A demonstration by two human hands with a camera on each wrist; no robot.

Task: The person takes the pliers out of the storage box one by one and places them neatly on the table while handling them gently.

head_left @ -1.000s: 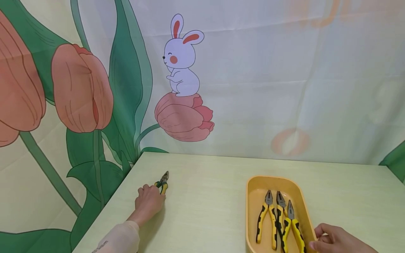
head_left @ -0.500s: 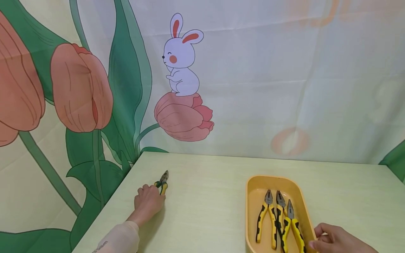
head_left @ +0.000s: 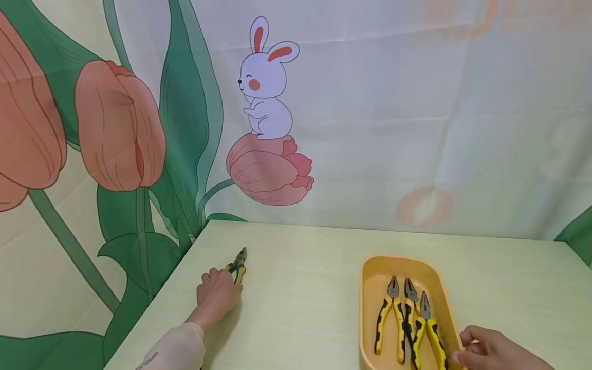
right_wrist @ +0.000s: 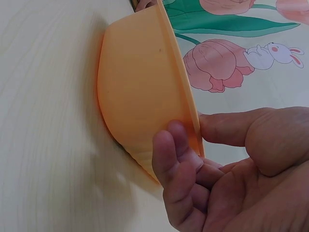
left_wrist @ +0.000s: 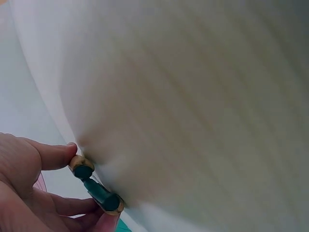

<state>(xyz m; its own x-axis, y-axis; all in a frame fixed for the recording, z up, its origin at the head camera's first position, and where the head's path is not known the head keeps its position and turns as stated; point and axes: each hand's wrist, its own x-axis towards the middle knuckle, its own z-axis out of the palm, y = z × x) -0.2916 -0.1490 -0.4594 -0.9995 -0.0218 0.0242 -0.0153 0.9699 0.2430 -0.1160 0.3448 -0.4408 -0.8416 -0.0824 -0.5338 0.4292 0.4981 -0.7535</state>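
Observation:
At the table's far left, my left hand grips the handles of a pair of pliers, whose metal jaws point away from me. In the left wrist view, thumb and fingers pinch the two green-and-yellow handle ends from either side. My right hand holds the right rim of a yellow-orange plastic tray. The right wrist view has the thumb on the rim of the tray and the other fingers curled against its outer wall. Inside the tray lie three pairs of yellow-and-black pliers, jaws pointing away.
The pale wooden table stretches between the two hands and to the right of the tray. Behind it hangs a cloth backdrop printed with tulips and a white rabbit, which also covers the left side.

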